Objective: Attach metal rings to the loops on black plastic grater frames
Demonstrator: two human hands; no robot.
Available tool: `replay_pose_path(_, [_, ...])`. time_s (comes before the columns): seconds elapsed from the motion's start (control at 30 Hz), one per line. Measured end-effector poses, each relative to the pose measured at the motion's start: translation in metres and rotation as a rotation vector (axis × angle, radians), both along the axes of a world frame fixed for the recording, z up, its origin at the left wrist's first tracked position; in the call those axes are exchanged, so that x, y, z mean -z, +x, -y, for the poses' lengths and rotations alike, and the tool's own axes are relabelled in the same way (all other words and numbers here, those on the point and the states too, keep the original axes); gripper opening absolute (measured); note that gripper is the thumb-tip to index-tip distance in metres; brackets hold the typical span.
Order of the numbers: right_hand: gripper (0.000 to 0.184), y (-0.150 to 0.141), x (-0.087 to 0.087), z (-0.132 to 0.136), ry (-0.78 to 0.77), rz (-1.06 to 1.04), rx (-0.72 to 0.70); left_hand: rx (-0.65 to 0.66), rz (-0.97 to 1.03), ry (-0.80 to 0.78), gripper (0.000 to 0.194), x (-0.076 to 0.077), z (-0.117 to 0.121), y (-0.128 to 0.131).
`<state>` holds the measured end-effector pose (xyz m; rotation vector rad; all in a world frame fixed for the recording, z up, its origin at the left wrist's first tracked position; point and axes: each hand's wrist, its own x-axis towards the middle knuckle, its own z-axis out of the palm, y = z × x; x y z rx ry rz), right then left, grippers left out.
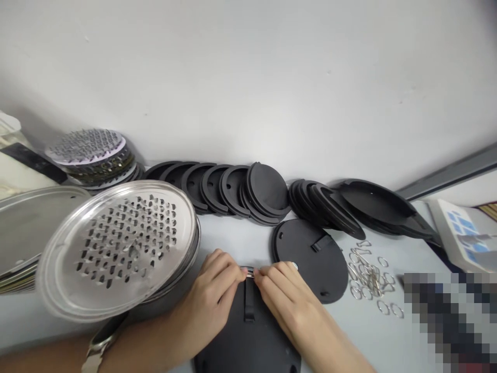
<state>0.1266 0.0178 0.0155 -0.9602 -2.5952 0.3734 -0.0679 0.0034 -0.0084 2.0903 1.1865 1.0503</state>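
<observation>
A black round disc [248, 336] with a short strap down its middle lies at the near edge of the table. My left hand [212, 295] and my right hand [283, 292] meet at the disc's far rim. Both pinch a small metal ring [249, 271] at the top of the strap. The fingers of both hands are closed on the ring. A watch sits on my left wrist.
A second black disc [310, 256] lies just right of my hands. Several loose metal rings [368, 277] are scattered further right. A stack of perforated steel grater plates [120, 243] stands at left. Rows of black rings and discs [233, 189] lean against the wall.
</observation>
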Motion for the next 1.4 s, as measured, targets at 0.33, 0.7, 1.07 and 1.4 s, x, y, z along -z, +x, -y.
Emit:
replay_pose_path(0.33, [0.027,-0.0047,-0.0001,0.0051,0.067,-0.01,0.037,-0.042,-0.012,-0.047,0.019,-0.0003,-0.0011,0.0012])
replay_pose_path(0.7, [0.026,-0.0023,-0.0016,0.007,0.01,0.018,0.034,-0.066,0.033,-0.197,0.011,-0.0006,-0.0014,-0.001])
replay_pose_path(1.07, [0.03,-0.0036,-0.0071,0.0073,0.073,0.056,0.019,-0.048,0.101,-0.337,0.011,-0.0058,-0.0056,0.0027])
replay_pose_path(1.4, [0.03,-0.0028,-0.0089,0.0058,0.05,0.045,0.037,-0.015,0.098,-0.36,0.012,-0.0063,-0.008,0.0023])
